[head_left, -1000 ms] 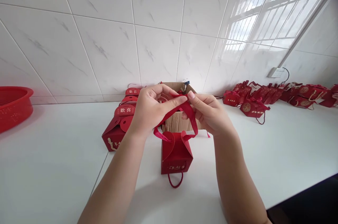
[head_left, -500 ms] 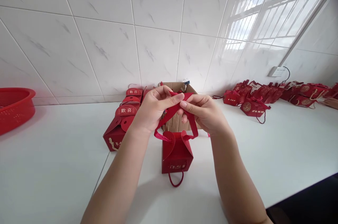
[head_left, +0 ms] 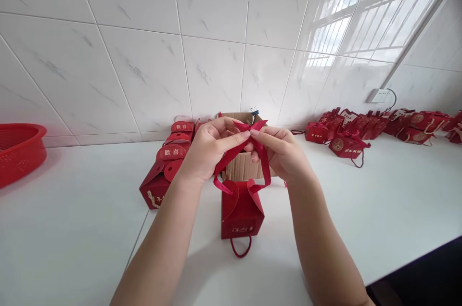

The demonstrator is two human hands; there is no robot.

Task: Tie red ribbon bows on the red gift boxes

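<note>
A small red gift box (head_left: pixel 241 217) stands on the white table in front of me, its curved flaps folded up at the top. A dark red cord handle hangs from its near side. From the flaps rises a red ribbon (head_left: pixel 266 169) in two strands, one on each side. My left hand (head_left: pixel 212 145) pinches one ribbon end between thumb and fingers. Close against it, my right hand (head_left: pixel 283 149) pinches the other end, and the two strands cross at my fingertips. Both hands are above the box, partly hiding the carton behind.
Behind my hands stands a cardboard carton (head_left: pixel 240 167) with a binder clip on its rim. A row of red boxes (head_left: pixel 171 153) is at left, near a red plastic basket (head_left: pixel 21 152). Several finished-looking red boxes (head_left: pixel 346 145) line the wall at right, below a white socket (head_left: pixel 378 95).
The ribbon ends now cross and stick out above my fingertips, which have shifted slightly. The gift box stays in place. Another person's hand at the far right has left view.
</note>
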